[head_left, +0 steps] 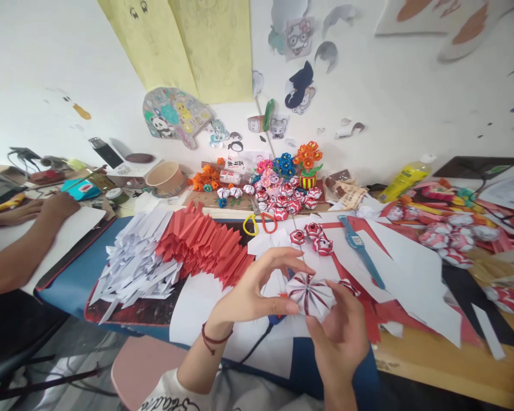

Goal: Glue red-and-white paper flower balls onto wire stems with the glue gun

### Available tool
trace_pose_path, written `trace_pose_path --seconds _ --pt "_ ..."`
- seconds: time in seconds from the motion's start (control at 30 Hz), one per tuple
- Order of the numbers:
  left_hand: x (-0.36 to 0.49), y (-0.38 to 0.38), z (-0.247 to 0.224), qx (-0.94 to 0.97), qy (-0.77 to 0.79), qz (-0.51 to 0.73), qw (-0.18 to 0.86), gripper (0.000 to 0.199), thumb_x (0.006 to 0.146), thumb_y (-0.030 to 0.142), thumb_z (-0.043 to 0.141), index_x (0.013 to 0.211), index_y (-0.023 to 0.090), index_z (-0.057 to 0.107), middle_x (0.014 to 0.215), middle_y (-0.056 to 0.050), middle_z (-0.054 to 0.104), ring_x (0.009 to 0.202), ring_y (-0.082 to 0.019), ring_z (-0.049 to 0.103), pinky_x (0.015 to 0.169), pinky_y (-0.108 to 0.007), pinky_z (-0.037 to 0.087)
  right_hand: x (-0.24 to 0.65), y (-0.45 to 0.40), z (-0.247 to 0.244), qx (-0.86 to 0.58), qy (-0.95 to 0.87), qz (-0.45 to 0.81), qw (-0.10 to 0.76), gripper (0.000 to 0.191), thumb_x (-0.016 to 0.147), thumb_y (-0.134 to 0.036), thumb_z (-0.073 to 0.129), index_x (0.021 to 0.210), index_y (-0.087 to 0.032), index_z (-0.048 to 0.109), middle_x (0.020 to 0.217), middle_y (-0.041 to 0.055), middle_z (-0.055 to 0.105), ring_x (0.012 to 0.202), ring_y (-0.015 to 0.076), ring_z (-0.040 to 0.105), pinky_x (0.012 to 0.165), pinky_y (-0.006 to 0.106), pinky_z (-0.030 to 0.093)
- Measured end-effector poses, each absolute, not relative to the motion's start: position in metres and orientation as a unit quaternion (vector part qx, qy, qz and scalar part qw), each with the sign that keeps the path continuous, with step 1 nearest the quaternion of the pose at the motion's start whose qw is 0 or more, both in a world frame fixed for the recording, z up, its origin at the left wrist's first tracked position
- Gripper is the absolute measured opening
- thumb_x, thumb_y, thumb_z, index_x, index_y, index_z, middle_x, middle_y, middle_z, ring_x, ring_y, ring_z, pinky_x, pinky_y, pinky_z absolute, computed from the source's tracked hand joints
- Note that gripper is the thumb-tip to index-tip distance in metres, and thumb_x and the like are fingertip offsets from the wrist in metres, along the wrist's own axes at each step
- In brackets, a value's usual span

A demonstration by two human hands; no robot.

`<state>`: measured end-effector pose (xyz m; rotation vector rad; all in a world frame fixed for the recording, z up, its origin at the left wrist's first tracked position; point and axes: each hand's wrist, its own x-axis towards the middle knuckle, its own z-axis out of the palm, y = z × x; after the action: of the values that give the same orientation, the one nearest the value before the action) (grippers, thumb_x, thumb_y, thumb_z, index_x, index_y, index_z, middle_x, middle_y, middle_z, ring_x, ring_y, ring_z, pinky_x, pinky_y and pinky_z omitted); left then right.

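Between my two hands is a white folded-paper flower with dark red stripes, its pleats meeting at the centre. My left hand curves round its left side, thumb and fingertips at the edge. My right hand grips it from the right and below. Just beyond them lie several red-and-white paper flowers on white sheets. Partly hidden behind my hands is a blue tool with a black cord. To the left are piles of folded white paper pieces and red paper pieces.
Scissors with yellow and red handles lie past my hands. A blue cutter rests on paper at right. Finished flowers crowd the back by the wall. At far left, another person's hands work over white paper.
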<state>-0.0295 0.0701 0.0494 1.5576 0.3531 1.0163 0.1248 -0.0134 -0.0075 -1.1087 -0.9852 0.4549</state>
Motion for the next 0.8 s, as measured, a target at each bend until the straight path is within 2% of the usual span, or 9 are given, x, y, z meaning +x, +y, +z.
trace_pose_path --seconds 0.13,0.23,0.5,0.63,0.73,0.8 --pt "-0.03 0.065 0.055 0.677 0.228 0.436 0.547 0.075 0.082 0.04 0.086 0.144 0.025 0.048 0.126 -0.012 0.07 0.118 -0.027 0.063 0.099 -0.04 0.044 0.125 -0.01 -0.007 -0.503 -0.444 0.265 0.692 0.046 0.084 -0.029 0.078 0.129 -0.024 0.066 0.127 0.0112 0.07 0.119 0.027 0.066 0.1 0.042 0.055" --pt "-0.03 0.058 0.062 0.685 0.284 0.439 0.507 0.073 0.083 0.036 0.086 0.144 0.026 0.046 0.125 -0.01 0.07 0.118 -0.026 0.063 0.097 -0.037 0.044 0.124 -0.008 -0.006 -0.496 -0.433 0.321 0.681 0.05 0.088 -0.029 0.075 0.136 -0.025 0.062 0.139 0.0128 0.065 0.129 0.028 0.063 0.106 0.044 0.053" --pt "-0.02 0.043 0.062 0.693 0.402 0.445 0.4 0.067 0.081 0.035 0.087 0.137 0.026 0.049 0.125 -0.008 0.07 0.112 -0.024 0.065 0.097 -0.036 0.046 0.124 -0.004 -0.009 -0.507 -0.442 0.358 0.648 0.061 0.088 -0.027 0.076 0.145 -0.03 0.054 0.153 0.0104 0.054 0.136 0.0252 0.057 0.116 0.046 0.047" --pt "-0.015 0.039 0.06 0.673 0.452 0.452 0.372 0.067 0.078 0.031 0.089 0.133 0.027 0.052 0.123 -0.006 0.07 0.113 -0.026 0.065 0.097 -0.039 0.048 0.127 -0.002 -0.008 -0.518 -0.47 0.352 0.622 0.063 0.088 -0.026 0.075 0.147 -0.031 0.052 0.155 0.0105 0.05 0.136 0.0245 0.057 0.114 0.044 0.049" --pt "-0.011 0.037 0.057 0.67 0.468 0.459 0.348 0.066 0.077 0.028 0.09 0.131 0.028 0.053 0.12 -0.005 0.07 0.109 -0.025 0.065 0.097 -0.041 0.049 0.128 0.0 -0.008 -0.517 -0.483 0.351 0.613 0.066 0.087 -0.026 0.077 0.148 -0.031 0.051 0.151 0.0114 0.054 0.132 0.0252 0.06 0.109 0.042 0.054" --pt "-0.008 0.036 0.055 0.672 0.471 0.466 0.331 0.065 0.077 0.026 0.09 0.13 0.029 0.053 0.118 -0.005 0.07 0.108 -0.025 0.064 0.095 -0.04 0.05 0.128 0.002 -0.009 -0.517 -0.492 0.342 0.611 0.067 0.086 -0.026 0.077 0.147 -0.029 0.052 0.149 0.0122 0.056 0.134 0.0271 0.059 0.11 0.044 0.053"
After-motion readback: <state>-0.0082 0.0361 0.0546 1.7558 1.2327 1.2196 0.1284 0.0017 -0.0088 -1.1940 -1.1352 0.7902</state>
